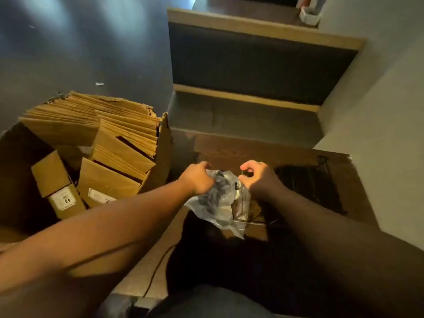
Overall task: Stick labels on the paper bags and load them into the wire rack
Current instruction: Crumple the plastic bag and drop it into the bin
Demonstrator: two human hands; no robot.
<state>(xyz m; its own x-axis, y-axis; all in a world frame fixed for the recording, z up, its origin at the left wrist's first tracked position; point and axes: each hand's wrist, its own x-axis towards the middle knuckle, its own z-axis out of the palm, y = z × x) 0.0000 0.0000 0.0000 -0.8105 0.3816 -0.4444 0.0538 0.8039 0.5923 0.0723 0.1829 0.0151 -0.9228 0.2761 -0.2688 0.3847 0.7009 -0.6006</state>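
Both my hands hold a clear plastic bag [220,203] with dark contents, low in the middle of the view. My left hand [198,179] grips its upper left edge with curled fingers. My right hand [258,177] pinches its upper right edge between thumb and fingers. To the left, an open cardboard box [160,157] holds several stacks of flat brown paper bags [91,120] standing on edge. A black wire rack [309,182] lies in shadow to the right of my right hand, on a cardboard sheet.
Small labelled cartons [57,187] sit in the box beside the paper bags. Carpeted stairs with wooden nosings [252,97] rise ahead. A grey wall [378,134] runs along the right. Flat cardboard [156,260] lies under my arms.
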